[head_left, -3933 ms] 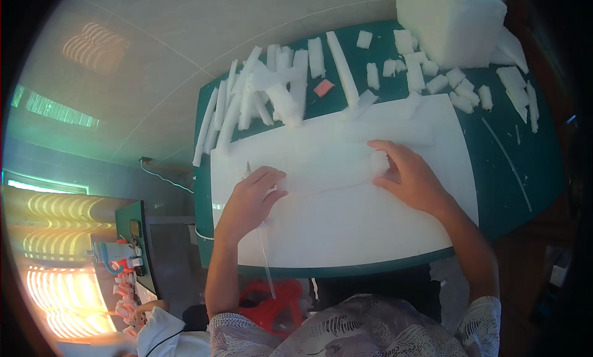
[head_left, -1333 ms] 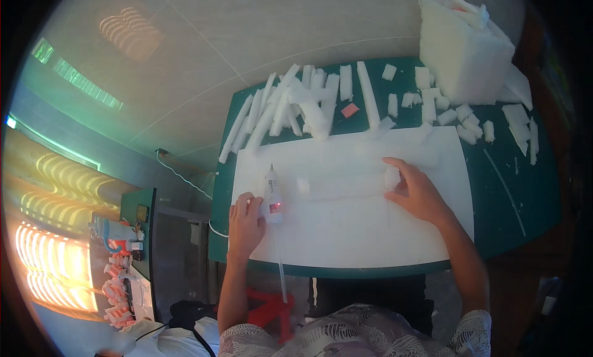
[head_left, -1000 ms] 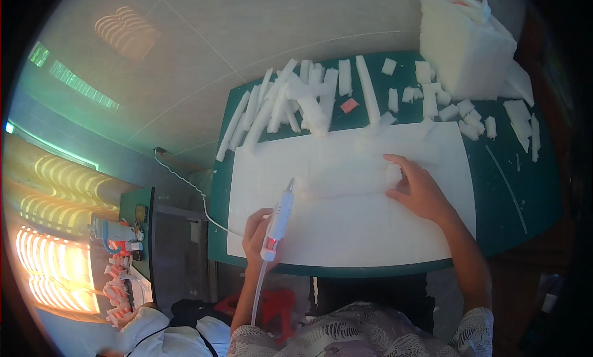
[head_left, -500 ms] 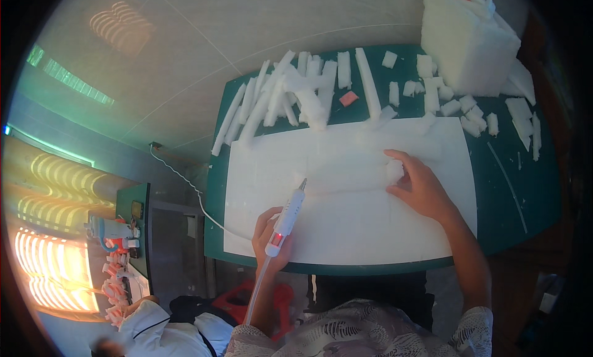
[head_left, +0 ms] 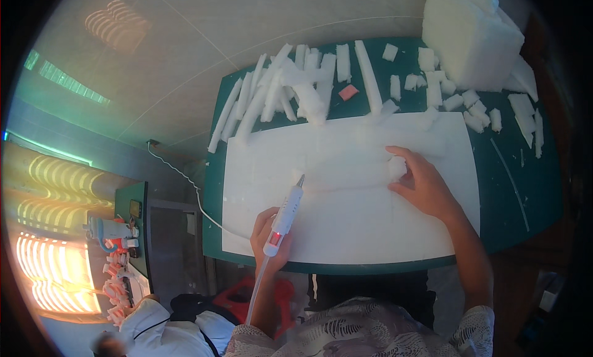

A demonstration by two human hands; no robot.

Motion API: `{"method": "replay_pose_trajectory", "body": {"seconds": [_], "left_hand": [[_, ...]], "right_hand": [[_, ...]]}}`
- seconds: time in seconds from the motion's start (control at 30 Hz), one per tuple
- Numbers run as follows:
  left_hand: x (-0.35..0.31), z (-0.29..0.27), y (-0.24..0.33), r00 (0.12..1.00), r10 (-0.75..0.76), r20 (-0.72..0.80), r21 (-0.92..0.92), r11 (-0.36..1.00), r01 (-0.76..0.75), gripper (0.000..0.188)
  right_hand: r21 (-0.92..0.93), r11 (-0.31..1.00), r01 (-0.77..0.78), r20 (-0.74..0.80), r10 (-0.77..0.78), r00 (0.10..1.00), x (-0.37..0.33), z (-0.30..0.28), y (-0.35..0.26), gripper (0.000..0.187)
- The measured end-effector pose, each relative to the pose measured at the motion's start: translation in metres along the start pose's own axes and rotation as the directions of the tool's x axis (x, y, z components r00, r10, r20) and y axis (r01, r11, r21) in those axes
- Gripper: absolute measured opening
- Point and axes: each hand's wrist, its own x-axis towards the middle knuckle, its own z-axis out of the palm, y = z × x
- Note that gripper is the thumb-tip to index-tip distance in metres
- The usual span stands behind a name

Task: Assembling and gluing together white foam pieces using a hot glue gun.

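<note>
My left hand (head_left: 267, 238) is closed around a white hot glue gun (head_left: 285, 218), whose metal tip points away from me and up to the right. A clear glue stick (head_left: 257, 295) sticks out of its back end, over my left forearm. Between the thumb and fingers of my right hand (head_left: 424, 181) is a small white foam block (head_left: 397, 168). Both hands are over a large white board (head_left: 358, 227) lying on a dark green table (head_left: 543, 199). A thin, faint line runs across the board between the glue gun's tip and my right hand.
Long white foam strips (head_left: 256, 106) are piled at the far left, by a pink piece (head_left: 348, 92). Small foam chunks (head_left: 475, 113) and a big white foam box (head_left: 472, 42) occupy the far right. A cord (head_left: 179, 174) hangs off the left edge. Another person (head_left: 176, 332) is at lower left.
The view has shifted slightly, so the table sits a little higher in the picture. Both hands keep their holds and have barely moved.
</note>
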Motion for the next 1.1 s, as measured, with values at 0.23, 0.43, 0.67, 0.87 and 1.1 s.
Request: {"method": "replay_pose_trajectory", "body": {"seconds": [0.23,0.43,0.67,0.87,1.1], "left_hand": [[0.0,0.0009,0.0002,1.0,-0.005,-0.005,-0.005,1.0,0.005,0.03],[-0.0009,0.001,-0.0013,1.0,-0.012,0.0,-0.001,1.0,0.012,0.029],[-0.0007,0.0001,-0.0022,1.0,-0.02,0.017,-0.007,1.0,0.02,0.03],[-0.0008,0.0002,0.0,0.999,-0.03,0.016,0.011,0.999,0.03,0.031],[-0.0016,0.0001,-0.0036,1.0,-0.01,0.017,-0.009,1.0,0.01,0.032]], "right_hand": [[-0.001,1.0,-0.005,-0.003,0.005,1.0,0.0009,-0.0002,-0.0006,0.065],[-0.013,1.0,0.004,-0.012,-0.004,1.0,0.0007,0.0009,0.0009,0.065],[-0.005,1.0,-0.026,0.006,0.026,1.0,0.0013,0.0001,-0.0009,0.066],[0.01,0.999,-0.04,0.008,0.04,0.999,0.0015,0.0,-0.0003,0.067],[0.007,1.0,-0.018,0.0,0.018,1.0,0.0016,0.0008,0.0008,0.066]]}}
